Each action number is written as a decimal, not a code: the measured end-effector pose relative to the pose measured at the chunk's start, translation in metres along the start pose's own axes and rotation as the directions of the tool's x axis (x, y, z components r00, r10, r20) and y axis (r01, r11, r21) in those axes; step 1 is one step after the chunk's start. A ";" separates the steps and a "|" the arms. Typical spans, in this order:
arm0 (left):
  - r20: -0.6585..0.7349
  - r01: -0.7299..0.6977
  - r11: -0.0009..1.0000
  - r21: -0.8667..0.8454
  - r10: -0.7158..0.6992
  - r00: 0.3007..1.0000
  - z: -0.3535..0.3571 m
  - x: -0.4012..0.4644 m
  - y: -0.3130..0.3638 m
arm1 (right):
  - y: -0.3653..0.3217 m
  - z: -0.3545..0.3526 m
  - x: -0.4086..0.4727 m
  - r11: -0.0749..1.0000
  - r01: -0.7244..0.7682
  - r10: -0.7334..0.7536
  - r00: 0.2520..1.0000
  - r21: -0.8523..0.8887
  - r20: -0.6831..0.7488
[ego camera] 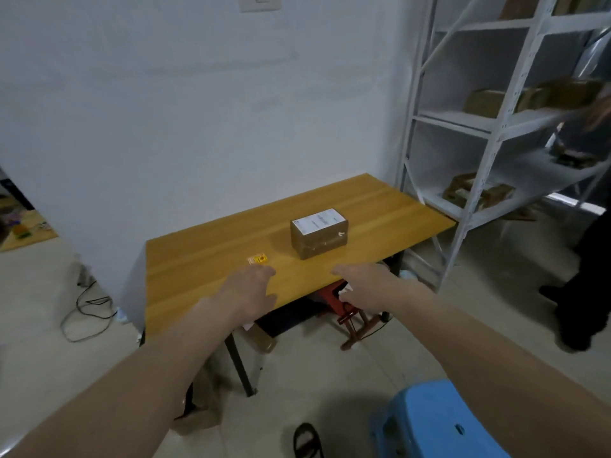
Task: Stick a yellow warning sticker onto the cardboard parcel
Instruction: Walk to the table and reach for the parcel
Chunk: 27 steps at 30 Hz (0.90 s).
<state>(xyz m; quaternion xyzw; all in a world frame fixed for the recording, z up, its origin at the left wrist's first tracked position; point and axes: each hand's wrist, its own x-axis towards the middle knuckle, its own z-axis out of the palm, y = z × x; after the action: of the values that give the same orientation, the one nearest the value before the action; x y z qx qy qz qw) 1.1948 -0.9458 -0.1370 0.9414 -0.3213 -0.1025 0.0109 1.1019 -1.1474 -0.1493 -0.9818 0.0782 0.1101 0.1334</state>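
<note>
A brown taped cardboard parcel (319, 233) with a white shipping label on top stands near the middle of the wooden table (205, 256). To its left, a small yellow sticker (258, 259) lies flat on the tabletop. My left hand (248, 285) stretches over the table's front part, its fingertips just short of the sticker, holding nothing. Over the table's front edge, my right hand (367, 281) reaches out below the parcel, fingers apart and empty. Both hands are clear of the parcel.
A white metal shelf rack (489, 127) with several brown parcels stands to the right. Another person (588, 259) in dark clothes stands beside it. A blue plastic stool (429, 421) is at my feet; a red stool (344, 305) and boxes sit under the table. Cables lie on the floor at left.
</note>
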 end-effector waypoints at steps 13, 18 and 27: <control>0.003 -0.041 0.994 -0.102 0.042 0.999 -0.038 0.266 -0.009 | 0.099 -0.076 0.224 0.996 -0.043 0.045 0.999 -0.076 0.028; 0.012 -0.012 0.997 -0.071 0.013 1.000 -0.046 0.347 -0.011 | 0.129 -0.091 0.283 0.997 -0.023 0.024 1.000 -0.078 0.019; -0.013 0.034 0.986 -0.162 -0.036 0.999 -0.049 0.421 -0.014 | 0.164 -0.113 0.382 0.995 0.094 -0.094 0.996 -0.020 -0.005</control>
<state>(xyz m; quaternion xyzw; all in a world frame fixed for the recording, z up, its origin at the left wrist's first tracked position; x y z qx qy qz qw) 1.5384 -1.1927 -0.1685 0.9437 -0.2952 -0.1209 0.0878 1.4624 -1.3822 -0.1742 -0.9861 0.0311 0.1014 0.1282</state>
